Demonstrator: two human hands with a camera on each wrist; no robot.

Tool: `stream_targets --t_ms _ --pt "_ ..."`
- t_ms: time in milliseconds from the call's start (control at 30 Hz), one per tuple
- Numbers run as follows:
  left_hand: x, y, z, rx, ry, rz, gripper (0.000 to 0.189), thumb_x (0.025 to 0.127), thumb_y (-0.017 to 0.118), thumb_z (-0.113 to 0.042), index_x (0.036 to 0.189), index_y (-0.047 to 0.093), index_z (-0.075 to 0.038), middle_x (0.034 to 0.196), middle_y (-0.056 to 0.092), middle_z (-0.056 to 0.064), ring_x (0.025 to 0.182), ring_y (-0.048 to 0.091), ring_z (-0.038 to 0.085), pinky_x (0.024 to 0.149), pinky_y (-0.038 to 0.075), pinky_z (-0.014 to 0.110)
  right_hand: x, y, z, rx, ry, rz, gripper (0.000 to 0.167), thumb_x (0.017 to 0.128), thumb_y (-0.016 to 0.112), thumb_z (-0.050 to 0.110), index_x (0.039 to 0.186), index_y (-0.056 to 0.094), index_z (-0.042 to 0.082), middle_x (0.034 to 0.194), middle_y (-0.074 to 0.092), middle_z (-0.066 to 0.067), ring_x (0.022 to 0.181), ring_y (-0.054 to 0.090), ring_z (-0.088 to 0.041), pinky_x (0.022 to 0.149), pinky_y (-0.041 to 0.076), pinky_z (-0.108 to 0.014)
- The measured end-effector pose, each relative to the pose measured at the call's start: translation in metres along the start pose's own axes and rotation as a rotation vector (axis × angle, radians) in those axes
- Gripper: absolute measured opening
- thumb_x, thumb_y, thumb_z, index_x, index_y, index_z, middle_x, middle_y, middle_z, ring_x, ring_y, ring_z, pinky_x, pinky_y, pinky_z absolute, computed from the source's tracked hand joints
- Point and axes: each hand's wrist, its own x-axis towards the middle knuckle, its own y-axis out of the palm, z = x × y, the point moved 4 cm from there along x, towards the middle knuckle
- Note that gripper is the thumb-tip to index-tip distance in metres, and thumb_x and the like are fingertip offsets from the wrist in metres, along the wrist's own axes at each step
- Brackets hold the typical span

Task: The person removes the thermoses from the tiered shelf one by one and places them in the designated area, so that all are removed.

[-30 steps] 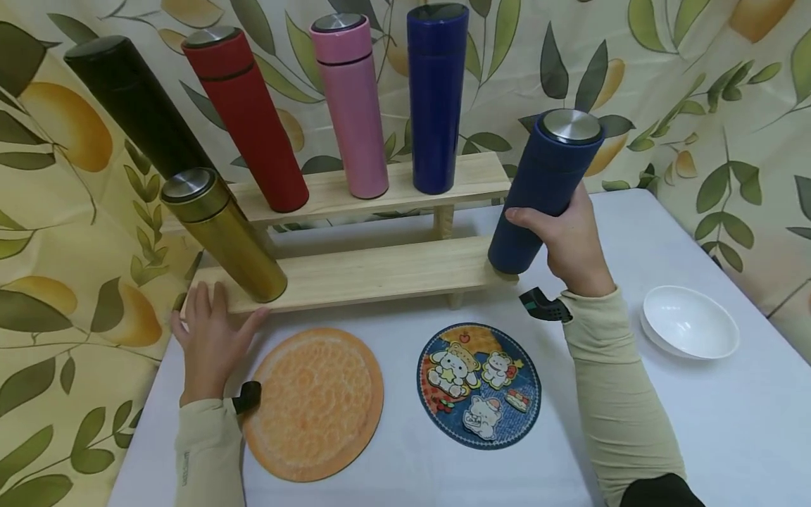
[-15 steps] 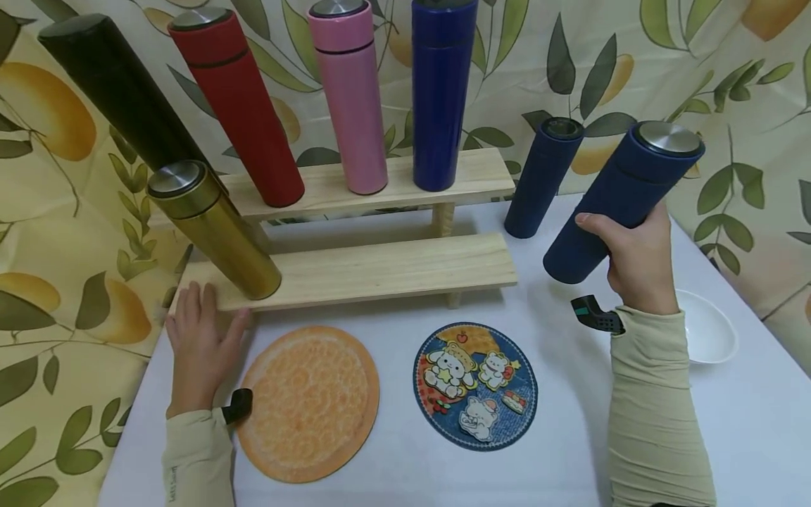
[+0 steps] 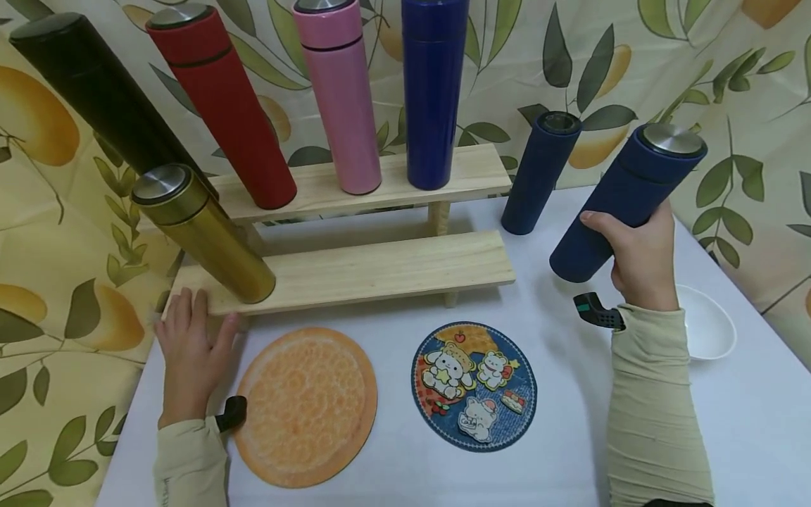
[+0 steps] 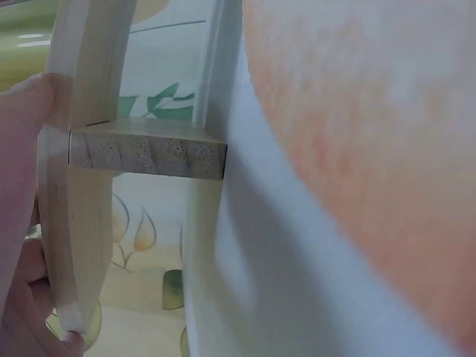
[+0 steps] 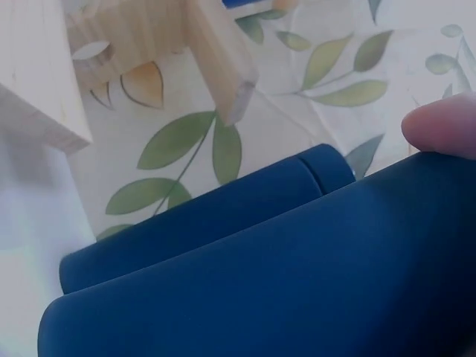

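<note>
Leafy, fruit-printed cloth filled the back of the frame behind a white-covered desk. Right of centre, the right grip was wrapped round the lower half of a navy bottle, thumb across its near face; at the lower left, the left grip lay spread, thumb and fingers parted, against the end of a wooden shelf, probably to steady it. Such a low, wide hold likely suited so broad a body, the palm backing it from the right and the thumb checking it in front. It leaned with its lid toward the upper right; whether its base met the desk could not be told. Matte and evenly dark, it had a plain round wall, a faint seam and a bright silver disc on top. Just left of it, a slimmer navy bottle stood beyond the shelf's right end. Farther out, a gold bottle stood at the lower tier's left, hiding the foot of a black bottle; a red bottle, a pink bottle and a glossy blue bottle lined the upper tier, spaced perhaps so that each showed. Toward the bottom lay an orange mat and a cartoon mat; at far right, a sleeve and wrist partly covered a white bowl.
</note>
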Motion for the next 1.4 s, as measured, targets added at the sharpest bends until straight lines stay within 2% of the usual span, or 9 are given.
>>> stream_targets --t_ms 233,400,500,700,900,1033,1133,1233,1400 --pt "-0.013 -0.007 -0.004 0.032 0.004 0.018 0.081 0.106 0.061 -0.051 0.148 0.045 0.016 0.159 0.031 0.043 0.154 0.020 0.055 0.118 -0.002 0.078 -0.004 -0.008 -0.009 -0.003 0.069 -0.021 0.080 0.090 0.075 -0.010 0.155 0.037 0.017 0.145 0.046 -0.004 0.130 0.047 -0.023 0.123 0.030 -0.051" --pt "0.003 -0.007 -0.016 0.049 0.007 0.037 0.092 0.099 0.067 -0.059 0.150 0.045 0.015 0.160 0.032 0.042 0.156 0.019 0.054 0.120 -0.002 0.077 0.001 -0.013 -0.005 0.003 0.049 -0.039 0.080 0.090 0.076 -0.009 0.155 0.036 0.017 0.147 0.044 -0.004 0.130 0.046 -0.024 0.123 0.030 -0.049" --pt "0.013 -0.007 -0.023 0.061 0.014 0.045 0.092 0.099 0.067 -0.059 0.150 0.045 0.014 0.160 0.032 0.041 0.156 0.019 0.053 0.120 -0.001 0.076 0.002 -0.016 -0.001 0.026 0.039 -0.059 0.080 0.090 0.075 -0.010 0.155 0.036 0.017 0.147 0.044 -0.005 0.131 0.045 -0.024 0.123 0.030 -0.048" --pt "0.016 -0.005 -0.028 0.061 0.025 0.059 0.091 0.100 0.066 -0.059 0.149 0.044 0.015 0.159 0.031 0.041 0.155 0.020 0.053 0.120 0.000 0.076 0.000 -0.025 0.001 0.051 0.037 -0.088 0.079 0.089 0.074 -0.014 0.154 0.038 0.015 0.144 0.045 -0.006 0.128 0.047 -0.024 0.121 0.033 -0.046" --pt "0.022 -0.003 -0.029 0.053 0.021 0.063 0.089 0.100 0.067 -0.056 0.150 0.045 0.014 0.161 0.031 0.040 0.157 0.019 0.052 0.120 -0.001 0.076 0.003 -0.035 0.003 0.030 0.061 -0.117 0.083 0.091 0.074 -0.011 0.157 0.035 0.019 0.148 0.042 -0.004 0.132 0.045 -0.023 0.125 0.027 -0.046" --pt "0.020 -0.001 -0.031 0.045 0.001 0.076 0.087 0.100 0.068 -0.053 0.150 0.044 0.014 0.161 0.030 0.040 0.157 0.018 0.052 0.120 -0.001 0.076 0.010 -0.039 0.010 0.034 0.031 -0.115 0.085 0.090 0.075 -0.013 0.158 0.035 0.019 0.148 0.042 -0.004 0.132 0.044 -0.022 0.123 0.028 -0.044" --pt "0.019 0.000 -0.031 0.056 -0.008 0.083 0.087 0.101 0.066 -0.053 0.151 0.043 0.014 0.161 0.030 0.040 0.157 0.017 0.053 0.120 0.000 0.077 0.019 -0.037 0.014 0.061 -0.016 -0.108 0.085 0.087 0.076 -0.015 0.156 0.038 0.017 0.146 0.044 -0.006 0.130 0.046 -0.022 0.117 0.037 -0.040" --pt "0.019 -0.002 -0.030 0.061 0.004 0.072 0.085 0.101 0.067 -0.052 0.150 0.044 0.014 0.160 0.031 0.039 0.156 0.018 0.053 0.119 0.001 0.077 0.026 -0.035 0.016 0.087 -0.034 -0.117 0.087 0.086 0.078 -0.016 0.155 0.038 0.017 0.147 0.044 -0.006 0.131 0.046 -0.022 0.113 0.042 -0.035" --pt "0.019 -0.003 -0.030 0.060 0.021 0.057 0.081 0.099 0.070 -0.048 0.146 0.047 0.014 0.157 0.034 0.039 0.154 0.021 0.054 0.117 0.004 0.079 0.042 -0.032 0.016 0.094 -0.047 -0.132 0.088 0.085 0.078 -0.015 0.156 0.037 0.018 0.149 0.045 -0.006 0.134 0.044 -0.021 0.115 0.039 -0.034"
